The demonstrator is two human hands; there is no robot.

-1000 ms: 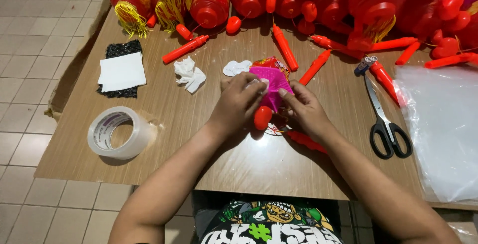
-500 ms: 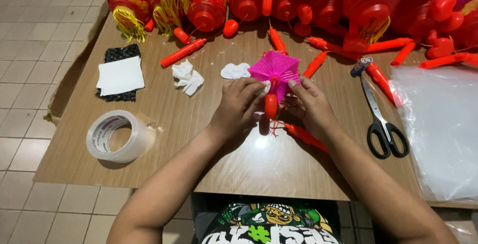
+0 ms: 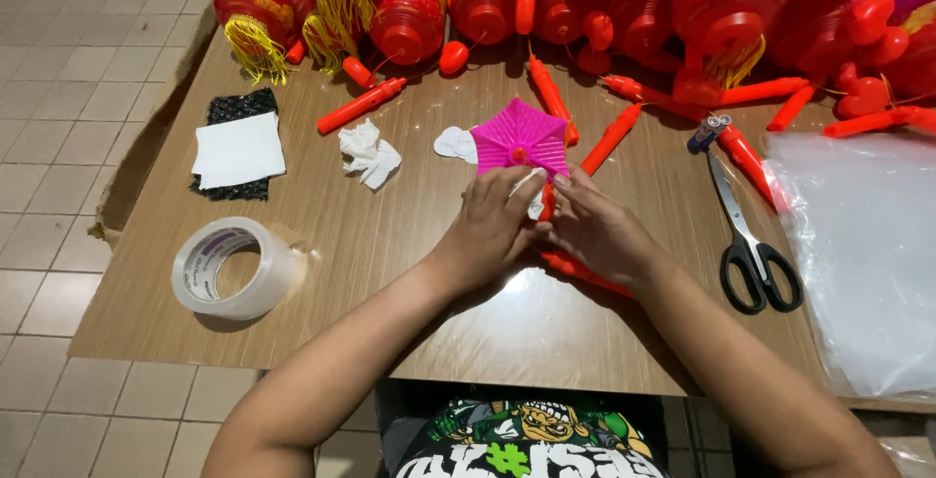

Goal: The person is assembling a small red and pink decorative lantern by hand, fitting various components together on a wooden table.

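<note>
Both hands meet at the middle of the wooden tabletop (image 3: 322, 234), and between them they hold a small pink folded-paper lantern top (image 3: 520, 137) on a red stick. The left hand (image 3: 492, 225) closes its grip narrowly on the near left edge of the piece, fingertips pointing away from the body. The right hand (image 3: 595, 229) pinches the same piece from the right, its fingers curled over the red stick (image 3: 583, 271), which runs out beneath that hand toward the near right.

The pink top lies just beyond both grips, on the far side from the body, touching the fingertips. Its flat, pleated face is turned up toward the camera, and its stem runs back toward the person, between the two hands. Both hands are about equally near it; the left fingertips reach slightly further onto its rim.

Well to the left of the left grip sits a roll of clear tape (image 3: 234, 268). To the right of the right grip lie black-handled scissors (image 3: 756, 244), blades pointing away, and beyond them a clear plastic sheet (image 3: 863, 264). Red lanterns (image 3: 409, 0) crowd the far edge.
</note>
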